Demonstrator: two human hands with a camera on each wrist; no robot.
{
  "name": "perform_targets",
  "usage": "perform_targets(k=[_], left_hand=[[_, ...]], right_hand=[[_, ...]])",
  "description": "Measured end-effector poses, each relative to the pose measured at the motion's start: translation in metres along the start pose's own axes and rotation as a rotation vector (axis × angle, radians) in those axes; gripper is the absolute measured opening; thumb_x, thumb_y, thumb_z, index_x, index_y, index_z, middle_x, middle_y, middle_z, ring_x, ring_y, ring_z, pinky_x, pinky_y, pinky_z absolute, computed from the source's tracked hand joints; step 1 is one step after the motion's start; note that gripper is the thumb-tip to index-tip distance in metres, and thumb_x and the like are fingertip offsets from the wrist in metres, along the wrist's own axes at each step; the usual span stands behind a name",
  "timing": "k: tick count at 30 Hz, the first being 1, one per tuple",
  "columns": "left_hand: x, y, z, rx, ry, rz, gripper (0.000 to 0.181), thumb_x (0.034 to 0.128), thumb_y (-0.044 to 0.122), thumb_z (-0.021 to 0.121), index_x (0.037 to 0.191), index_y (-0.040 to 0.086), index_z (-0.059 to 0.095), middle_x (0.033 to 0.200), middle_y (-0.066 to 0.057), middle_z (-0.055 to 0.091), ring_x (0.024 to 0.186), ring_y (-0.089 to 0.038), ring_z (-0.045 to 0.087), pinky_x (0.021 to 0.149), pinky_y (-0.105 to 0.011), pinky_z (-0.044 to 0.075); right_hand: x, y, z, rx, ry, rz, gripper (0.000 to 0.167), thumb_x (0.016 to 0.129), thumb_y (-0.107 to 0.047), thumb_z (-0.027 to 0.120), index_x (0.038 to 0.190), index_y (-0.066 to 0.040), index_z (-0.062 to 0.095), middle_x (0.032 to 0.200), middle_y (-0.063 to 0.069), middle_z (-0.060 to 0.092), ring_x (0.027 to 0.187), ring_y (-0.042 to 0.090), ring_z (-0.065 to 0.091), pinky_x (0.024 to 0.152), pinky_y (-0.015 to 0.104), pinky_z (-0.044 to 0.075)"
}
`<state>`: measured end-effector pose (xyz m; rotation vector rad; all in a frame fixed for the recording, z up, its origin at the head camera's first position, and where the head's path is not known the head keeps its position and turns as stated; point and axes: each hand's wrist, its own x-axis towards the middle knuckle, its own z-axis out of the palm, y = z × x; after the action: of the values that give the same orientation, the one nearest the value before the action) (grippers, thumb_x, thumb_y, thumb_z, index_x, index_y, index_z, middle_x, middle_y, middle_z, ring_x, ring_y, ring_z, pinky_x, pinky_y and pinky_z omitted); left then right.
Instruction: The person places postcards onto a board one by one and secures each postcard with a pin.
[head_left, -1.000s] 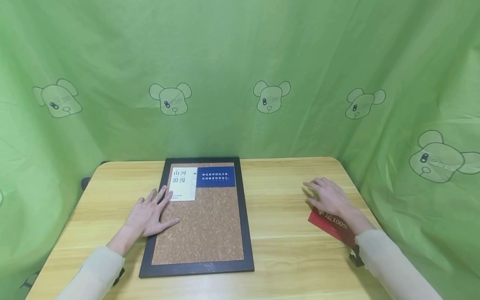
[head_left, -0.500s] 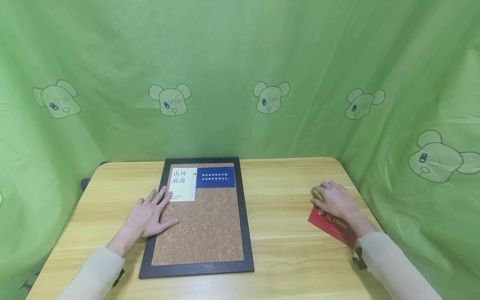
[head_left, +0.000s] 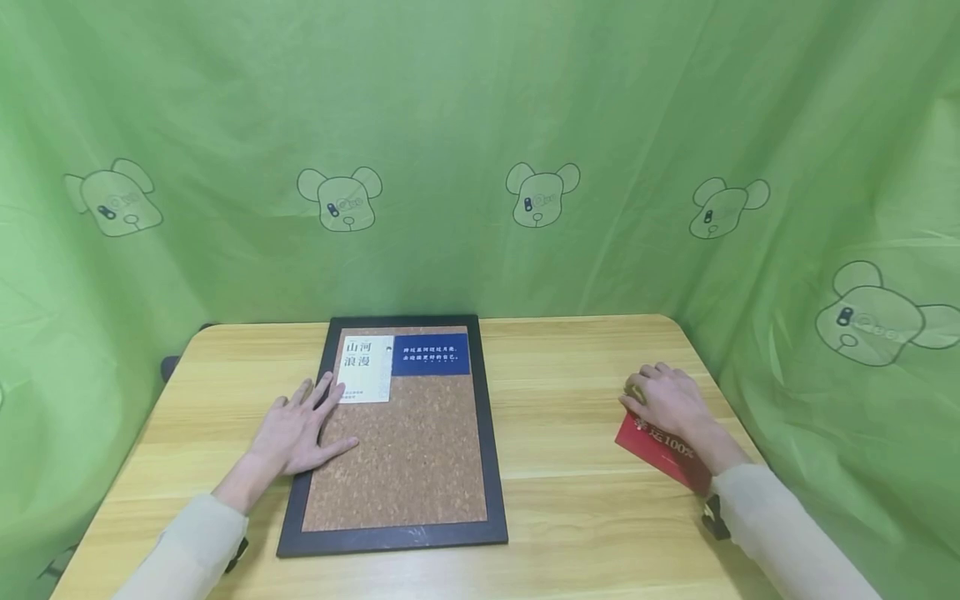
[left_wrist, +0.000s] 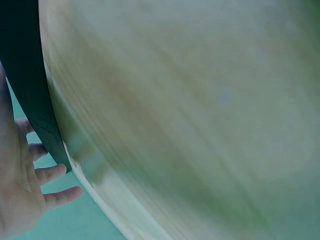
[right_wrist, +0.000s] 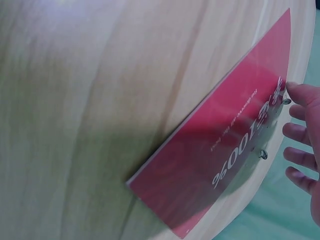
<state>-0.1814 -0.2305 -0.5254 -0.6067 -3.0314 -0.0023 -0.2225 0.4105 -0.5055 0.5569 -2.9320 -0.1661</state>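
Note:
With fingers spread, my left hand (head_left: 295, 432) rests on the left side of a black-framed corkboard (head_left: 405, 467). Its fingertips reach the lower left of a white card (head_left: 375, 371); a blue card (head_left: 431, 364) lies beside that card along the top. At the right, my right hand (head_left: 666, 402) is bent over the upper end of a red card (head_left: 660, 450) lying on the table. In the right wrist view, thumb and index tips close on a small shiny tack (right_wrist: 286, 101) at the card's edge. Another tack (right_wrist: 263, 154) sits close by.
The wooden table (head_left: 570, 500) extends between corkboard and red card. A green curtain (head_left: 450, 258) with bear-head drawings surrounds its back and sides.
My right hand has shifted slightly right and toward me over the red card, and its fingers have drawn together. My left hand and the corkboard have stayed put.

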Motion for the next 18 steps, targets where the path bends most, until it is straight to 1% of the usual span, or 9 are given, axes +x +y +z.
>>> perform_targets(k=[6, 12, 18], left_hand=[[0.0000, 0.0001, 0.0002, 0.000, -0.004, -0.002, 0.102, 0.0910, 0.083, 0.050, 0.164, 0.013, 0.039, 0.171, -0.018, 0.035, 0.150, -0.049, 0.045, 0.103, -0.064, 0.053], [-0.0001, 0.0003, -0.0008, 0.000, -0.006, -0.005, 0.102, 0.0910, 0.083, 0.050, 0.164, 0.013, 0.039, 0.171, -0.018, 0.035, 0.150, -0.049, 0.045, 0.103, -0.064, 0.052], [-0.0001, 0.0005, -0.0016, 0.004, -0.008, 0.001, 0.101, 0.0914, 0.083, 0.050, 0.164, 0.012, 0.039, 0.171, -0.019, 0.035, 0.150, -0.049, 0.045, 0.103, -0.064, 0.052]], right_hand=[[-0.0003, -0.0018, 0.0010, 0.000, -0.003, 0.009, 0.023, 0.095, -0.038, 0.075, 0.097, -0.014, 0.077, 0.094, 0.008, 0.071, 0.088, 0.030, 0.063, 0.076, 0.053, 0.058], [-0.0020, -0.0024, -0.0005, -0.001, -0.006, 0.007, 0.023, 0.096, -0.035, 0.074, 0.098, -0.013, 0.078, 0.096, 0.009, 0.072, 0.088, 0.030, 0.064, 0.075, 0.053, 0.058], [-0.0023, -0.0027, -0.0001, 0.003, 0.009, -0.006, 0.019, 0.096, -0.031, 0.075, 0.099, -0.012, 0.079, 0.096, 0.010, 0.073, 0.088, 0.031, 0.065, 0.074, 0.053, 0.058]])
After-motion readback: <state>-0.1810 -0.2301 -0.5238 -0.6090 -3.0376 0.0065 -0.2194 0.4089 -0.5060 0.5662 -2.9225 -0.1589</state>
